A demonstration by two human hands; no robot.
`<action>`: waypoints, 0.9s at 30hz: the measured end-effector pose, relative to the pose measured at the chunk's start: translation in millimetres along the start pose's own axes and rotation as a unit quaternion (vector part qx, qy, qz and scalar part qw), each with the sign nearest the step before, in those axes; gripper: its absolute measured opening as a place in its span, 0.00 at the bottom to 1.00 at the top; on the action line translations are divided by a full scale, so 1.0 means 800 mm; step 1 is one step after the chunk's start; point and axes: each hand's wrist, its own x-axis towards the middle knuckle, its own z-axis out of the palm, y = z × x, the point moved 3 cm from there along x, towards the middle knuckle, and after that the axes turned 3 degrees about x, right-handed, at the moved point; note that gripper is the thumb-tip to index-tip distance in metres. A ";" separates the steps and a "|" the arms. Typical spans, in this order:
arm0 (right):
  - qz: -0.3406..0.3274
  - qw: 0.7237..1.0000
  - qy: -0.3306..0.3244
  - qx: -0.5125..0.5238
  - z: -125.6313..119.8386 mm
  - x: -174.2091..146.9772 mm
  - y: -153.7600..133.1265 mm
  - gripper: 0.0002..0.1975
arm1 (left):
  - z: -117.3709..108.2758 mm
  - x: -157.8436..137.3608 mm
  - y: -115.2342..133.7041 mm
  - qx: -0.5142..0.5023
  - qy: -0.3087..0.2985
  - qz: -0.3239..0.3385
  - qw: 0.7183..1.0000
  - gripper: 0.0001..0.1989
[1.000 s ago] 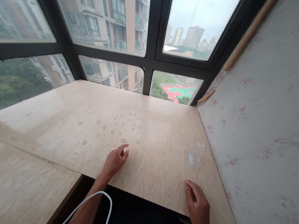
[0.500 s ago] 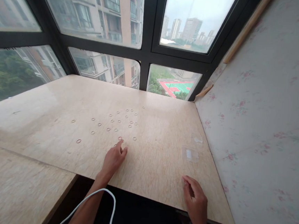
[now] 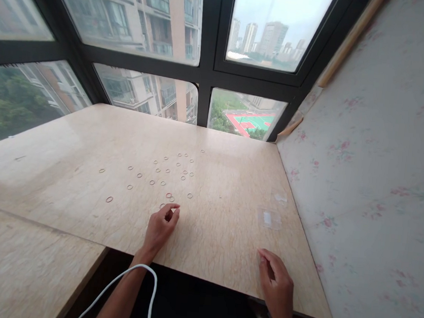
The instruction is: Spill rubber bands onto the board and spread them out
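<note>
Many thin rings lie scattered over the stone-like tabletop point(image 3: 220, 229), mostly left of centre. My left hand point(image 3: 161, 226) is just in front of a reddish ring point(image 3: 168, 195) and a pale ring point(image 3: 172, 199). Its fingers are curled, with the thumb and index tips close together and nothing visible in them. Another ring point(image 3: 162, 205) is partly covered by that hand. Farther left lies a dark red ring point(image 3: 109, 199). My right hand point(image 3: 277, 278) rests near the front edge, thumb and index pinched together; whatever they hold, if anything, is too small to make out.
A clear plastic box point(image 3: 271, 219) with a white label sits at the right, with a crumpled clear piece point(image 3: 280, 198) behind it. A flowered wall point(image 3: 361, 192) bounds the right side, windows the back. A white cable point(image 3: 151, 282) loops over my left forearm.
My left index finger has drawn back from the rings and bent toward the thumb. The nearby rings stay in place on the table. My right hand keeps its pinch.
</note>
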 end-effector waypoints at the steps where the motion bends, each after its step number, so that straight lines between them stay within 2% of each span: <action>1: 0.001 1.000 0.000 0.000 0.000 0.000 -0.001 0.11 | -0.001 0.001 -0.001 0.025 0.007 -0.010 1.000 0.15; 5: 0.010 1.000 -0.003 0.001 -0.001 0.001 -0.002 0.12 | 0.000 0.007 -0.002 0.181 -0.020 -0.049 0.982 0.19; 8: 0.007 1.000 -0.004 0.001 -0.002 0.002 -0.003 0.12 | 0.006 0.007 0.004 0.243 -0.068 -0.037 0.967 0.18; 12: 0.002 1.000 -0.001 -0.002 -0.002 0.002 -0.003 0.12 | 0.016 0.001 0.014 0.204 -0.117 0.006 0.972 0.14; 14: 0.000 1.000 -0.002 -0.004 -0.003 0.003 -0.004 0.12 | 0.018 -0.001 0.014 0.181 -0.114 0.013 0.977 0.15; 18: 0.000 1.000 -0.007 -0.006 -0.004 0.002 -0.005 0.11 | 0.016 0.002 0.010 0.215 -0.068 -0.035 0.974 0.21; 22: -0.002 1.000 -0.006 -0.010 -0.003 0.001 -0.004 0.11 | 0.015 0.013 0.011 0.270 -0.068 -0.067 0.958 0.24; 27: 0.005 1.000 -0.006 -0.006 -0.002 0.000 -0.001 0.11 | 0.017 0.015 0.012 0.265 -0.091 -0.042 0.959 0.21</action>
